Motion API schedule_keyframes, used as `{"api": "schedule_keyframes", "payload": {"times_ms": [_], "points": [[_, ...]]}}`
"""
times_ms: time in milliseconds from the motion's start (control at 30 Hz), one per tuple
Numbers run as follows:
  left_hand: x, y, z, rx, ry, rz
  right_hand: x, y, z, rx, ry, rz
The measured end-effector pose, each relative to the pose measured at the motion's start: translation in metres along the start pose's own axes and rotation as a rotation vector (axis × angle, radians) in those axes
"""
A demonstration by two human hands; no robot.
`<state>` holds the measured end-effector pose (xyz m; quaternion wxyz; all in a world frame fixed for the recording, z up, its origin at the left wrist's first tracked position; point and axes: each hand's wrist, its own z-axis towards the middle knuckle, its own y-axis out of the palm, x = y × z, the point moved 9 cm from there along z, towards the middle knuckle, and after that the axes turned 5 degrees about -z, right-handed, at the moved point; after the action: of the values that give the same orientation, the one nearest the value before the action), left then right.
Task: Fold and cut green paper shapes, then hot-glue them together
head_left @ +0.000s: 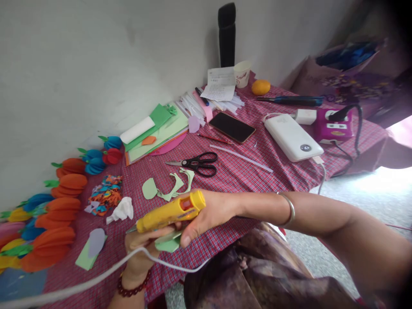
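Observation:
A yellow glue gun [170, 213] lies across my hands, its nozzle pointing left. My right hand [209, 214] is closed around it, and the thumb reaches down by a folded piece of light green paper [168, 243]. Below the gun, my left hand [143, 240] has its fingers closed on that green paper; the gun partly hides them. Just beyond lie cut green paper scraps [175, 186], a rounded green cutout [149, 189] and black-handled scissors [199, 163]. A white cable [96, 281] passes in front of my left wrist.
Paper pumpkins [53, 240] line the left side, near colourful scraps [107, 193] and crumpled white tissue [121, 210]. Paper sheets [175, 128], a phone [232, 127], a white power bank [291, 137], a purple socket block [334, 126] and a paper cup [242, 74] stand farther back.

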<state>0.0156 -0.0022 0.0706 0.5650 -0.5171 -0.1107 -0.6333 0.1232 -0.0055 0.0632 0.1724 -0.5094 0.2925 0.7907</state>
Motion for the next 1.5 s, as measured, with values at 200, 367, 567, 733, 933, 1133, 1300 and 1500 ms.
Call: {"api": "schedule_keyframes", "payload": {"times_ms": [200, 367, 567, 733, 933, 1133, 1300, 1500], "points": [[-0.003, 0.000, -0.003, -0.014, -0.027, 0.000, -0.002, -0.002, 0.000, 0.000, -0.029, -0.027], [0.002, 0.001, 0.001, -0.009, -0.026, 0.033, -0.001, -0.001, 0.000, -0.005, -0.013, -0.043], [0.005, 0.005, 0.004, -0.041, -0.017, -0.035, -0.001, 0.000, -0.001, -0.020, 0.007, -0.080], [0.005, 0.001, 0.000, -0.053, 0.035, 0.049, -0.006, 0.000, -0.003, -0.011, -0.042, -0.094], [0.011, -0.002, 0.004, 0.005, 0.079, 0.225, -0.019, -0.019, -0.014, 0.260, -0.063, -0.418], [0.018, 0.004, 0.009, 0.024, 0.062, 0.248, -0.032, -0.024, -0.017, 0.352, -0.074, -0.725], [0.023, 0.008, 0.010, -0.020, 0.086, 0.123, -0.021, -0.030, -0.017, 0.393, 0.009, -0.719], [0.007, -0.002, 0.004, 0.112, -0.055, 0.011, -0.019, -0.033, -0.018, 0.406, 0.040, -0.764]]}}
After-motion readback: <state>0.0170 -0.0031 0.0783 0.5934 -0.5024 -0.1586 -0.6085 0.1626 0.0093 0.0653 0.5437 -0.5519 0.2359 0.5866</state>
